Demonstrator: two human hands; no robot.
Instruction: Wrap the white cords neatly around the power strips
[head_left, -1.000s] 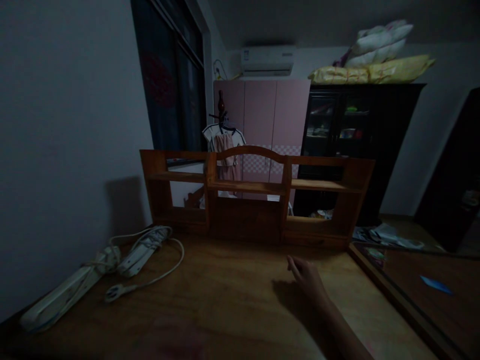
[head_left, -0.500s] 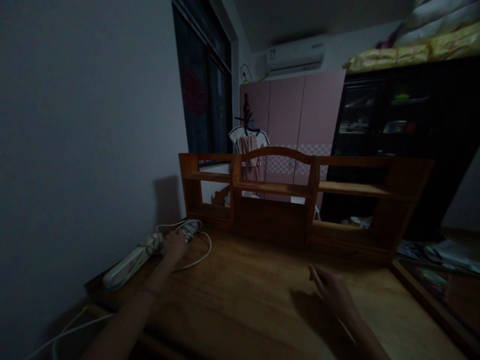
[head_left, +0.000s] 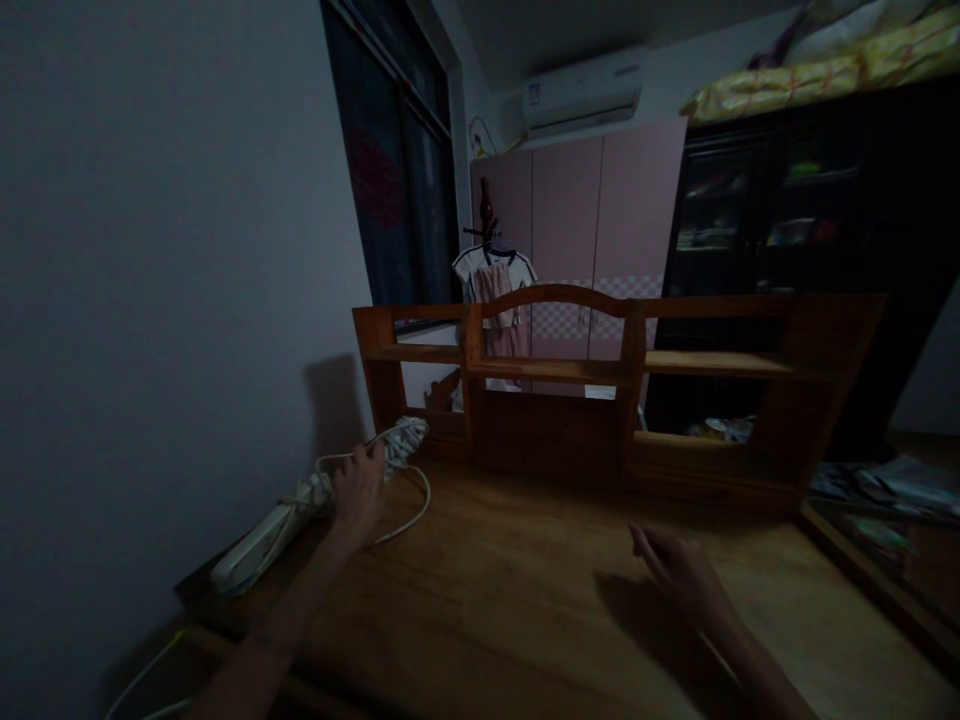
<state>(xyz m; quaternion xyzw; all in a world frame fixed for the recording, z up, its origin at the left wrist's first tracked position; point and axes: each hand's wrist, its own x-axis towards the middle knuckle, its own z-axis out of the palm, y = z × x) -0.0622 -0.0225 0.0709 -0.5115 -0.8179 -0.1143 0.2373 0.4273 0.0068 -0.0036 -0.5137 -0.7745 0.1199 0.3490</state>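
My left hand (head_left: 358, 490) is closed around a white power strip (head_left: 401, 443) at the back left of the wooden desk (head_left: 510, 590), and the strip's far end is lifted off the surface. A second white power strip (head_left: 259, 535) lies beside it along the wall, tied to it by a cord. The white cable (head_left: 409, 510) loops on the desk right of my hand. My right hand (head_left: 679, 575) hovers low over the desk at the right, fingers loosely extended, with nothing in it.
A low wooden shelf unit (head_left: 600, 380) stands across the back of the desk. The grey wall (head_left: 165, 300) runs close on the left. Behind are a pink wardrobe (head_left: 577, 220), a dark cabinet (head_left: 787, 220) and clothes on a rack (head_left: 491, 280). Papers (head_left: 885, 480) lie at the right.
My left arm came into view, reached the power strips and closed on one, raising its far end. The camera swung left. My right hand stayed roughly in place.
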